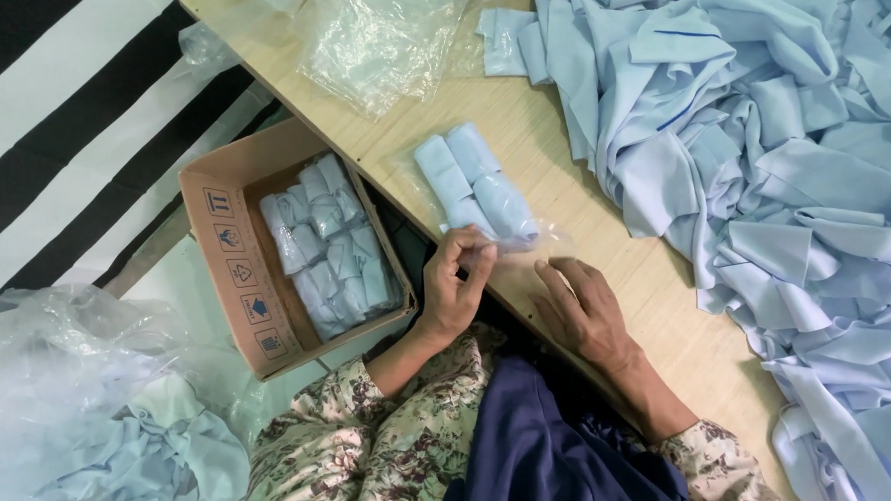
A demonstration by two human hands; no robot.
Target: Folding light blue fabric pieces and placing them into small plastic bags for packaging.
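Note:
Two rolled light-blue cloth bundles (pixel 473 184) lie side by side inside a clear plastic bag on the wooden table (pixel 562 155). My left hand (pixel 454 285) pinches the open end of that bag at the table's near edge. Just to the right, my right hand (pixel 580 310) rests on the table with fingers spread, its fingertips touching the bag's mouth. Both arms wear floral sleeves.
A cardboard box (pixel 228 260) below the table edge holds several bagged blue rolls (pixel 327 246). A big heap of light-blue garments (pixel 761 147) covers the table's right side. Empty clear bags (pixel 381 38) lie at the top. Crumpled plastic with blue cloth (pixel 92 416) sits lower left.

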